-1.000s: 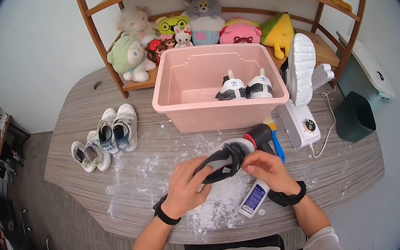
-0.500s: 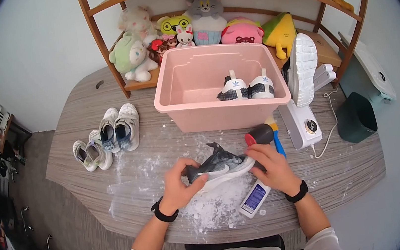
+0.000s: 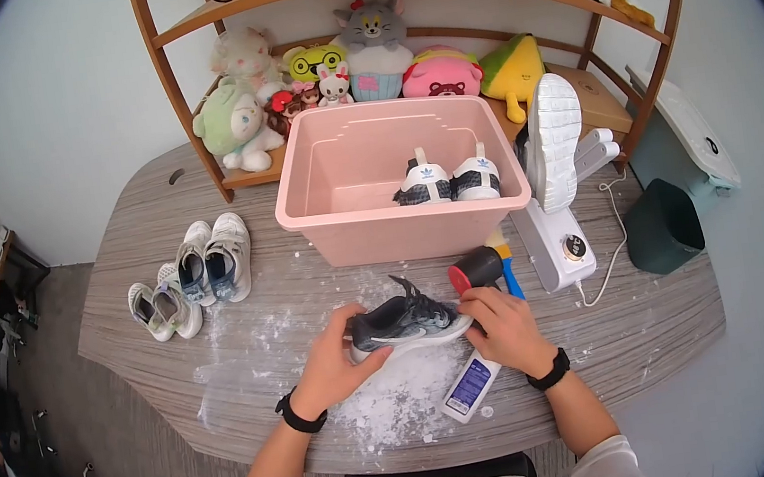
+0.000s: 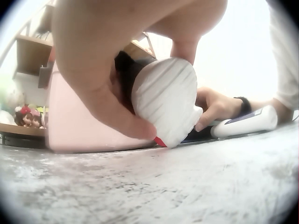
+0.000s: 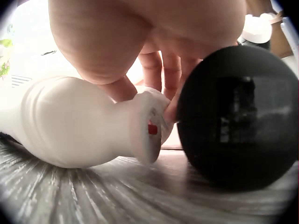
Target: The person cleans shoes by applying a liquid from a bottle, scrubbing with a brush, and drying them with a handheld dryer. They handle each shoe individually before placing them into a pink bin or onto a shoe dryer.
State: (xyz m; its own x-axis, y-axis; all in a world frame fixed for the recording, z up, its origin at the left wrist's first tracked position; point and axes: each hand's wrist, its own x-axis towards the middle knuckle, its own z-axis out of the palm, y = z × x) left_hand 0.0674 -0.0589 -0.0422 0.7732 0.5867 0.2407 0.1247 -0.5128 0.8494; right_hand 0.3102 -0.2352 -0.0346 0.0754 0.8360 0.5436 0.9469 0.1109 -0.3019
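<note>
A dark grey shoe with a white sole is held upright over a patch of white powder. My left hand grips its heel end, thumb on the near side. At the toe, my right hand holds on with bent fingers. The left wrist view shows the grooved white sole between thumb and fingers, low over the table. A white bottle with a blue label lies beside my right hand. Just beyond that hand is a black cylinder with a red-rimmed end, large in the right wrist view.
A pink bin with a pair of white-and-black shoes stands behind. Two pairs of small shoes sit left. To the right are a blue-handled brush, a white shoe dryer carrying a shoe, and a green bin.
The shoe has turned from its opening facing me to lying sideways, heel left and toe right. My left hand has shifted from its opening to the heel. The whole head view has shifted slightly.
</note>
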